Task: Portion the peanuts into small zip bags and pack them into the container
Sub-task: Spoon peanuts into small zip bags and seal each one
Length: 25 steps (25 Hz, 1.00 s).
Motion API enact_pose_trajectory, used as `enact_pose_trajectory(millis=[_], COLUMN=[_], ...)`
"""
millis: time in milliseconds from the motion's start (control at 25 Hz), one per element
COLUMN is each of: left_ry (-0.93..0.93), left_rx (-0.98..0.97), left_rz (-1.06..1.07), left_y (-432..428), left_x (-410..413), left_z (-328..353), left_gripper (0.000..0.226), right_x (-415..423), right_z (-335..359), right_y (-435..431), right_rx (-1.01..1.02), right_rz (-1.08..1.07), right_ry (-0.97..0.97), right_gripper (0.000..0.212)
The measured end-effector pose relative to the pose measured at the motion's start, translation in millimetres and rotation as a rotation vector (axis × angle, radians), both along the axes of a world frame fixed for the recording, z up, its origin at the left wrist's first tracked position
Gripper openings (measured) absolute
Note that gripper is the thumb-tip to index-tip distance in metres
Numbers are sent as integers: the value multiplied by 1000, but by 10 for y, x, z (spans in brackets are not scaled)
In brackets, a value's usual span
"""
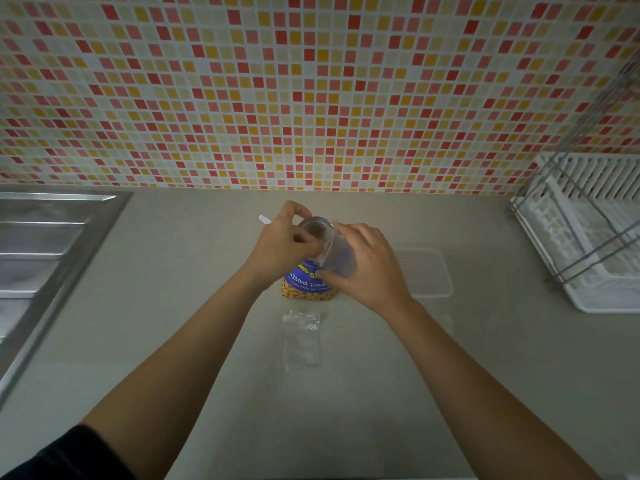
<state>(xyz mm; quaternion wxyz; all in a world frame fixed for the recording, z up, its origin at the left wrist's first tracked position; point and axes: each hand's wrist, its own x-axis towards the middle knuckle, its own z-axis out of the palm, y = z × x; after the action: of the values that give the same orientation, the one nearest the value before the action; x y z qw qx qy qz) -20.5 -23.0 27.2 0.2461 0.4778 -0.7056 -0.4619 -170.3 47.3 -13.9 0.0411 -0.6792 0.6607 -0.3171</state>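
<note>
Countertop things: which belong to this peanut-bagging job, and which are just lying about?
Job: small zip bag held by left hand and right hand; peanut packet; spare zip bags; clear container.
Lying about: dish rack; sink drainboard.

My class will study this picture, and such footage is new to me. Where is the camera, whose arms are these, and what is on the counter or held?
No machine here: one camera worn on a person's head looks forward and down, so the two arms are that person's own. The left hand and right hand hold a small clear zip bag, its mouth open, above a blue bag of salted peanuts standing on the counter. A white tip pokes out past the left hand; what it belongs to is hidden. Nearer the person lies a flat clear zip bag, perhaps several stacked; right of the peanuts sits a clear container. A drainboard is at left, a dish rack at right.
</note>
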Motion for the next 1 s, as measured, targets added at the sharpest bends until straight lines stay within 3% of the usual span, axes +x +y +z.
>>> enact_pose_trajectory(millis=[280, 400, 480, 520, 600, 680, 840, 1000], left_ry=[-52, -159, -382, -526, -681, -564, -75, -64], left_rx=[-22, -369, -598, -575, -340, -166, -33, -367], left_rz=[-9, 62, 183, 226, 245, 239, 201, 89], left_y=[-47, -99, -224, -303, -431, -492, -424, -311], left_x=[-16, 32, 98, 133, 192, 205, 173, 144], left_z=[-11, 44, 52, 41, -12, -82, -85, 81], left_gripper=[37, 30, 37, 43, 50, 37, 12, 15], right_x=[-3, -35, -66, -81, -101, -127, -167, -187], right_z=[-3, -39, -63, -71, -91, -127, -171, -228], right_y=[-66, -78, -91, -98, -114, -137, -156, -159], right_rx=[-38, -61, -56, -37, 20, 63, 134, 183], right_rz=[28, -2, -44, -79, -145, -179, -169, -147], right_ry=[-171, -325, -445, -534, -723, -827, -832, -869], right_gripper=[49, 42, 42, 43, 43, 41, 36, 36])
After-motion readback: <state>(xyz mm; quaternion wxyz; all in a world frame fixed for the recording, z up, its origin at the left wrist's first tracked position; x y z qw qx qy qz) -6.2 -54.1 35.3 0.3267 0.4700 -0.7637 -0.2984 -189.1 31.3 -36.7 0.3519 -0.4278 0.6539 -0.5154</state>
